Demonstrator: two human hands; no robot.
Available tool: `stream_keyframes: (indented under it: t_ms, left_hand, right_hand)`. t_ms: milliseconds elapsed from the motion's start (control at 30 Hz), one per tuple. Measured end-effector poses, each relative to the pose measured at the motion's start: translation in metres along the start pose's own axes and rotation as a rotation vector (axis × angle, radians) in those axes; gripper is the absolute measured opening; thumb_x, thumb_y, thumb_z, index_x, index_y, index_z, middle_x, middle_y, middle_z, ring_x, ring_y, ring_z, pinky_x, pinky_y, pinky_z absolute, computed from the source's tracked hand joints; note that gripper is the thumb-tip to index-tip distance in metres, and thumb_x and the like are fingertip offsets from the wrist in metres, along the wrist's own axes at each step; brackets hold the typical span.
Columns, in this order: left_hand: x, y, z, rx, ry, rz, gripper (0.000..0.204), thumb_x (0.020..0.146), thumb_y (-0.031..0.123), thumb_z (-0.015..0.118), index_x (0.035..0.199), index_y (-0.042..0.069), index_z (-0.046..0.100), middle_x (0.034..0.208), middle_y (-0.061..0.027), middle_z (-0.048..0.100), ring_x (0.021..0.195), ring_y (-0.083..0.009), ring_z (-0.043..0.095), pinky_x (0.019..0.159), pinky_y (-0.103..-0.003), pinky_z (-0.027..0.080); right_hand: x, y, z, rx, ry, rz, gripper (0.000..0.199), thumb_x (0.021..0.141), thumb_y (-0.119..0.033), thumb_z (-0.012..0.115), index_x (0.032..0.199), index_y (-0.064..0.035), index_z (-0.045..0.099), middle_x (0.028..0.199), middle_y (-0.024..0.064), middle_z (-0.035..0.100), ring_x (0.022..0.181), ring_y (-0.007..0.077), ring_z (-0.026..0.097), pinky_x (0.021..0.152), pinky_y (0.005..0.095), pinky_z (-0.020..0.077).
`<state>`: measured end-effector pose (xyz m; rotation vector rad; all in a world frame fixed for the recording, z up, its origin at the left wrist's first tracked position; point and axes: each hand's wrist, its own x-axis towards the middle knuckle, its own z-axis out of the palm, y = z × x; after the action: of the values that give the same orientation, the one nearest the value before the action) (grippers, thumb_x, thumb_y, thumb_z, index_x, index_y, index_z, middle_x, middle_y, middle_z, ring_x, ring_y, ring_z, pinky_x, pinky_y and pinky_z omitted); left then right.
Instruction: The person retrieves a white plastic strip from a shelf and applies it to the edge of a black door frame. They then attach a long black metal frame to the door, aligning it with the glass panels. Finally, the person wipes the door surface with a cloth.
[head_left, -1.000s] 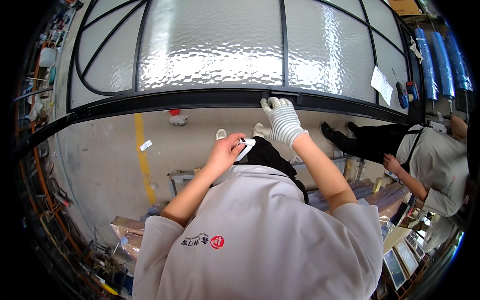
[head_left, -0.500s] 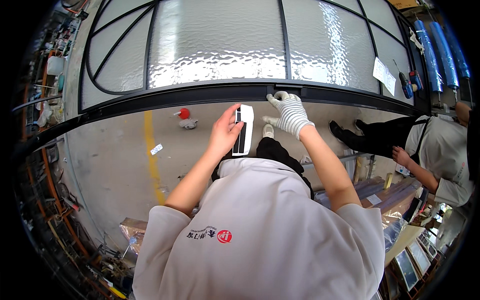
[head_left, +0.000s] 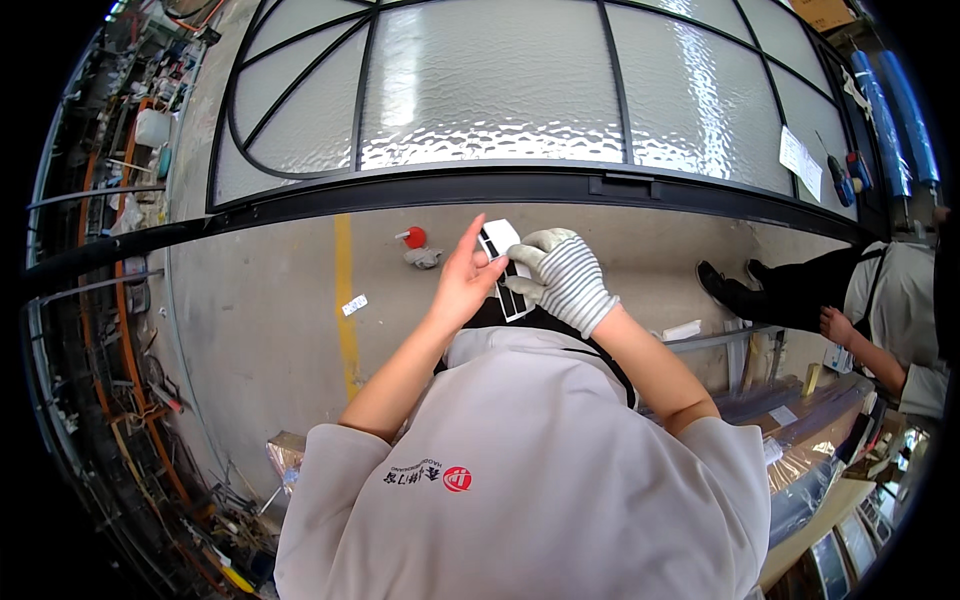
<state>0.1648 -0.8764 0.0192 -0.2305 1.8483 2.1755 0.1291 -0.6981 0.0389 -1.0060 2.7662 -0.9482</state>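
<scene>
My bare left hand (head_left: 464, 282) holds a white backing sheet (head_left: 499, 234) that carries black strips (head_left: 513, 303). It is tilted in front of my waist, the thumb across its face. My right hand (head_left: 572, 280), in a white glove with grey stripes, is at the sheet's right side. Its thumb and fingertips pinch at one of the strips; whether that strip is lifted off the sheet is hard to see. Beyond both hands lies a black-framed panel (head_left: 450, 187) with rippled glass (head_left: 490, 90). A short black piece (head_left: 622, 186) sits on its near rail, apart from my hands.
A cordless drill (head_left: 842, 184) and a paper sheet (head_left: 800, 163) lie on the panel's right. Another person (head_left: 895, 300) stands at right. On the floor are a red round thing (head_left: 414, 237) and a yellow line (head_left: 346, 290). Cluttered shelving (head_left: 120, 300) runs along the left.
My right hand has left the panel's near rail and come back to the sheet in my left hand. The sheet is now tilted. The view has shifted, so the panel appears further right.
</scene>
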Motion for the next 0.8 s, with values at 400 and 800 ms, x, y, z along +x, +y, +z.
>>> stream_keyframes:
  t_ms: [400, 800]
  left_hand:
    - [0.040, -0.040, 0.007, 0.443, 0.256, 0.102, 0.039, 0.086, 0.005, 0.059, 0.124, 0.003, 0.052, 0.060, -0.0029, 0.050, 0.053, -0.0111, 0.043, 0.052, -0.028, 0.038]
    - [0.075, -0.006, 0.109, 0.407, 0.082, 0.064, 0.051, 0.088, 0.007, 0.058, 0.136, 0.008, 0.042, 0.063, -0.0036, 0.053, 0.056, -0.0108, 0.047, 0.059, -0.026, 0.044]
  right_hand:
    - [-0.025, 0.001, -0.035, 0.343, 0.011, -0.088, 0.017, 0.069, -0.011, 0.075, 0.073, -0.0096, 0.059, 0.071, 0.0048, 0.064, 0.059, 0.0260, 0.059, 0.054, 0.0343, 0.0467]
    - [-0.076, 0.102, -0.060, 0.343, 0.237, 0.140, 0.012, 0.072, -0.019, 0.067, 0.079, -0.0105, 0.063, 0.075, 0.0063, 0.063, 0.073, 0.0265, 0.062, 0.064, 0.0373, 0.0490]
